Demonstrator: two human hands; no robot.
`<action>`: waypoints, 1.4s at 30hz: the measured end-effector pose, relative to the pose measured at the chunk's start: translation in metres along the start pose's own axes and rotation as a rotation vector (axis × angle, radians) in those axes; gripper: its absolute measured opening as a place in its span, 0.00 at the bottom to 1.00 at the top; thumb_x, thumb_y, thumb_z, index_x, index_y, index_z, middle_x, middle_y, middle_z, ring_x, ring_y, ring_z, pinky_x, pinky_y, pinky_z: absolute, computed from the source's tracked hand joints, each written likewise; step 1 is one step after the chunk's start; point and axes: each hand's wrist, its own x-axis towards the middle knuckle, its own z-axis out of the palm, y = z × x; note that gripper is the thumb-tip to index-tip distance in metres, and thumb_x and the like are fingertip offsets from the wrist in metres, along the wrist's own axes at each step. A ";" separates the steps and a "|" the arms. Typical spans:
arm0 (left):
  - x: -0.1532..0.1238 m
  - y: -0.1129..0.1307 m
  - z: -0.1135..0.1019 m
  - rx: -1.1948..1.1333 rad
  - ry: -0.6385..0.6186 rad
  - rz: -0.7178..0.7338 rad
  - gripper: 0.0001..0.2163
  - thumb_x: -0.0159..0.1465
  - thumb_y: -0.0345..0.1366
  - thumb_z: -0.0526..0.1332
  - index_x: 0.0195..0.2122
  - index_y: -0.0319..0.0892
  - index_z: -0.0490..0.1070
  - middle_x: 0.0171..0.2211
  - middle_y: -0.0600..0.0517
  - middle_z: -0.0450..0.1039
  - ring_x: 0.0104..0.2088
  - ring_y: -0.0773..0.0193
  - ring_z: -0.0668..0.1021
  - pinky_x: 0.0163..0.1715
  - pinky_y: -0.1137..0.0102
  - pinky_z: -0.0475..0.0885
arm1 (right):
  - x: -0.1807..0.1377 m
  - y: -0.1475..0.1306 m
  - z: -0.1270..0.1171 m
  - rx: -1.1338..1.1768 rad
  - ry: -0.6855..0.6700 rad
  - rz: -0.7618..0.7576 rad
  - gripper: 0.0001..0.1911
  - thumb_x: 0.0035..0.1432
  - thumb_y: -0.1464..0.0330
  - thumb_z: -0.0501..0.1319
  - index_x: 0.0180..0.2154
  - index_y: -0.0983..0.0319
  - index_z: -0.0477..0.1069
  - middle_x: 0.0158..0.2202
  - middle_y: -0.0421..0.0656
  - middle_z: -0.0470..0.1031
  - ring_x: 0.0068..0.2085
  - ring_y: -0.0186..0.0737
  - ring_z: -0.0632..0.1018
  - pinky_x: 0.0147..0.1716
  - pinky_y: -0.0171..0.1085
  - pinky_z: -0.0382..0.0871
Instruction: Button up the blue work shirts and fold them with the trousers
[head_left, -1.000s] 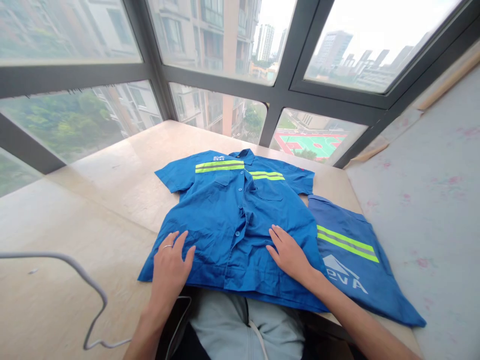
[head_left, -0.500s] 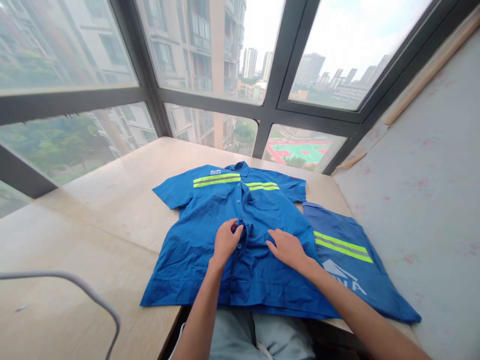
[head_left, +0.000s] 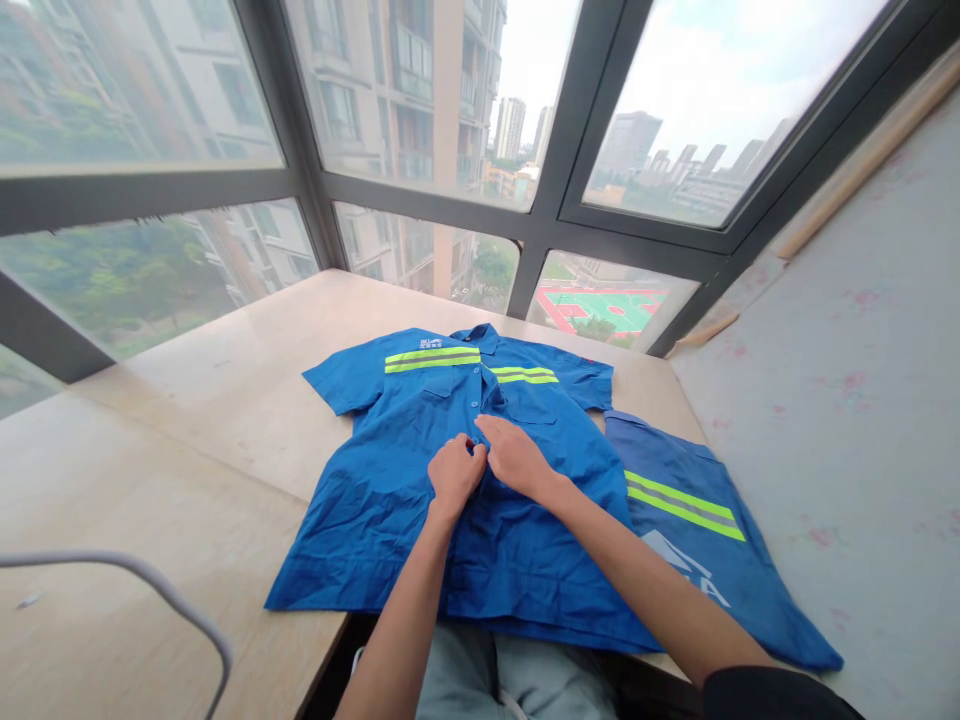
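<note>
A blue short-sleeved work shirt (head_left: 405, 480) lies front up, collar away from me, with yellow-green and grey reflective bands across the chest. My left hand (head_left: 454, 472) pinches the front button edge about halfway down. Close beside it, my right hand (head_left: 516, 460) has its fingers together on the other front edge, with the fingertips nearly meeting the left ones. The button between the hands is mostly covered. Above them, a few buttons (head_left: 475, 404) show along the front, and the right-hand front panel gapes slightly below the chest band.
A folded blue garment (head_left: 679, 450) with a reflective band and white print lies right of the shirt, beside the wall (head_left: 840, 420). A grey cable (head_left: 150, 575) curves over the wooden tabletop (head_left: 187, 430) at left. Window frames (head_left: 420, 208) rise behind.
My right hand has moved left and up from the right panel to the button edge, joining my left hand. The left hand stays at nearly the same spot.
</note>
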 end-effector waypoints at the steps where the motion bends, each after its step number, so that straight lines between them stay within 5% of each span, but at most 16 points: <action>1: 0.000 0.000 0.000 -0.004 0.001 -0.009 0.15 0.65 0.43 0.52 0.41 0.44 0.76 0.42 0.44 0.79 0.43 0.54 0.79 0.37 0.67 0.68 | 0.009 0.002 0.003 -0.006 -0.019 -0.053 0.27 0.58 0.80 0.52 0.60 0.70 0.64 0.61 0.54 0.67 0.63 0.46 0.67 0.62 0.43 0.62; 7: 0.000 0.001 0.000 -0.020 -0.012 0.003 0.16 0.64 0.47 0.54 0.41 0.48 0.79 0.39 0.47 0.80 0.40 0.56 0.79 0.35 0.69 0.67 | 0.028 0.031 0.015 -0.060 -0.101 -0.273 0.21 0.58 0.82 0.55 0.51 0.64 0.72 0.55 0.51 0.74 0.60 0.49 0.71 0.61 0.52 0.60; 15: -0.002 -0.001 -0.004 -0.049 -0.044 0.065 0.15 0.64 0.46 0.55 0.42 0.54 0.80 0.36 0.50 0.79 0.40 0.59 0.79 0.33 0.71 0.65 | 0.014 0.062 0.029 0.042 0.168 -0.437 0.12 0.63 0.75 0.57 0.45 0.60 0.76 0.51 0.49 0.77 0.55 0.46 0.75 0.54 0.48 0.68; 23: 0.002 -0.003 0.000 -0.019 -0.048 0.018 0.12 0.63 0.43 0.58 0.34 0.50 0.81 0.37 0.51 0.80 0.37 0.60 0.79 0.29 0.72 0.62 | 0.000 0.076 0.032 0.093 0.358 -0.415 0.09 0.66 0.73 0.57 0.42 0.60 0.76 0.49 0.47 0.80 0.50 0.43 0.79 0.47 0.43 0.73; 32: -0.001 0.004 -0.003 -0.022 -0.053 -0.026 0.11 0.61 0.40 0.54 0.33 0.47 0.76 0.32 0.52 0.79 0.33 0.60 0.78 0.26 0.71 0.58 | 0.007 0.067 0.032 0.139 0.233 -0.539 0.14 0.66 0.76 0.54 0.48 0.61 0.73 0.52 0.48 0.77 0.54 0.44 0.75 0.50 0.43 0.70; 42: 0.008 0.003 -0.007 0.057 -0.085 -0.133 0.11 0.60 0.40 0.54 0.31 0.48 0.76 0.35 0.49 0.81 0.38 0.52 0.80 0.32 0.67 0.65 | 0.017 0.072 0.023 0.060 0.143 -0.659 0.09 0.60 0.75 0.56 0.35 0.61 0.75 0.49 0.46 0.79 0.54 0.46 0.74 0.52 0.46 0.68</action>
